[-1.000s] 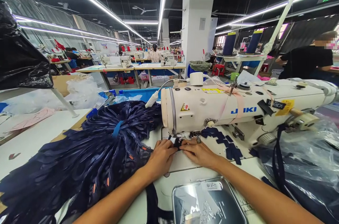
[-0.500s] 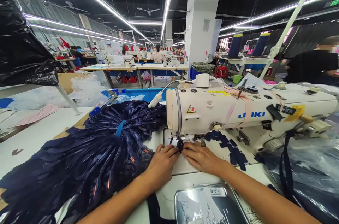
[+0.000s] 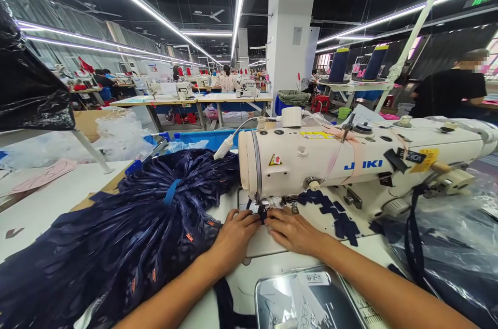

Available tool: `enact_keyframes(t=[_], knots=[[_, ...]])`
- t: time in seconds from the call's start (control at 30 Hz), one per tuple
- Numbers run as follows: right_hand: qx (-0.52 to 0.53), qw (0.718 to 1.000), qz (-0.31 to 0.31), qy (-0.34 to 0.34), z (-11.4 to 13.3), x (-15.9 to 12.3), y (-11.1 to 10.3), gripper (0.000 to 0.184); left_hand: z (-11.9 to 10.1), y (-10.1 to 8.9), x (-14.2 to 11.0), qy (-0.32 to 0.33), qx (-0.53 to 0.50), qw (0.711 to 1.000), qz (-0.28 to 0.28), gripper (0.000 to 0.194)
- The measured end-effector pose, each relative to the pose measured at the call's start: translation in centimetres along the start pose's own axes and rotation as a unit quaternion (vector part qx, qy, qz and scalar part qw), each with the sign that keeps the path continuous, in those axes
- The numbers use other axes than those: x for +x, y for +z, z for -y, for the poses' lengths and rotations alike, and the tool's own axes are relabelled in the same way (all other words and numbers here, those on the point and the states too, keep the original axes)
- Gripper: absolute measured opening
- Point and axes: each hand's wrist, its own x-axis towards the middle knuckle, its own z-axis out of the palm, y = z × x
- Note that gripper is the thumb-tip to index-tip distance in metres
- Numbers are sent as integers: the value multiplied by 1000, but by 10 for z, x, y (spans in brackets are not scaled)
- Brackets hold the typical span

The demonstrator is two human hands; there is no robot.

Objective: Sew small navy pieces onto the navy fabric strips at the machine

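Under the needle end of a white sewing machine [image 3: 295, 158], a small navy fabric piece [image 3: 262, 215] lies on the metal plate, mostly covered by my fingers. My left hand [image 3: 235, 238] is closed, its fingertips pinching the piece from the left, close to the presser foot. From the right, my right hand [image 3: 293, 230] presses its bunched fingertips on the same piece. A big bundle of navy straps [image 3: 148, 220], bound by a blue tie [image 3: 170, 192], spreads over the table left of my left hand. Small navy fabric patches [image 3: 344, 222] lie behind my right hand.
A shiny metal tray [image 3: 260, 295] with labels sits in front, below my forearms. Clear plastic bags with navy material [image 3: 447, 246] lie at right. A black plastic bag [image 3: 35, 90] hangs at upper left. A co-worker in black [image 3: 443, 90] is at far right.
The whole view has shifted slightly, so everything sits a little further left. Both hands keep their place at the needle, fingers still on the navy piece.
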Motion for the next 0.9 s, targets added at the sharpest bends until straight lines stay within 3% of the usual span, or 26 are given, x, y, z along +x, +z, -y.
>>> enact_keyframes(t=[0.23,0.4,0.57,0.7,0.77,0.9], knots=[[-3,999,14,29,-2,-3,5,29,8,-1,3,-21,-4,999,35,48],[47,996,37,70,-9,-3,4,33,19,1,8,-6,-4,1000,20,51],[117,972,31,203,-21,5,22,28,27,2,14,5,-6,1000,-1,56],[124,955,1,271,-32,21,43,26,27,6,13,18,21,998,-53,39],[115,958,2,261,-36,25,44,25,23,9,11,25,72,992,-97,25],[93,970,11,226,-32,21,30,20,16,12,5,11,196,972,-133,18]])
